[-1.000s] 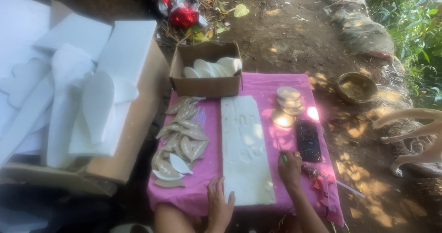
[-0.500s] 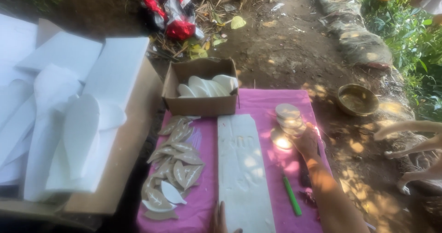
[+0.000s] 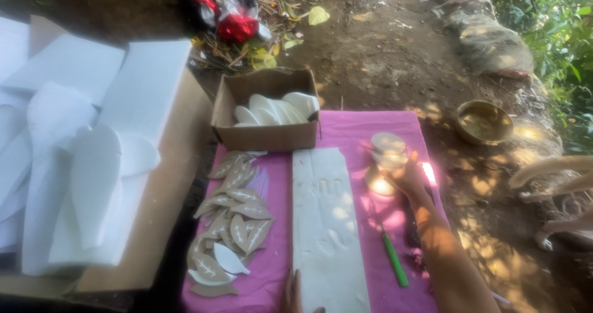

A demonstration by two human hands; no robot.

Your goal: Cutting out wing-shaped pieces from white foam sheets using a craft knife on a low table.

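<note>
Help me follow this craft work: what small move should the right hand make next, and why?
Probably close the fingers on the small round container and lift it. The right hand already rests against it at the pink cloth's far side, while the left hand steadies the long white foam slab.

Both arms are bare, no sleeve, watch or glove showing. The right hand (image 3: 407, 178) and its forearm are dappled with sunlight; of the left hand (image 3: 295, 293) only some fingers show, perhaps ringless, at the tabletop's near edge.
</note>
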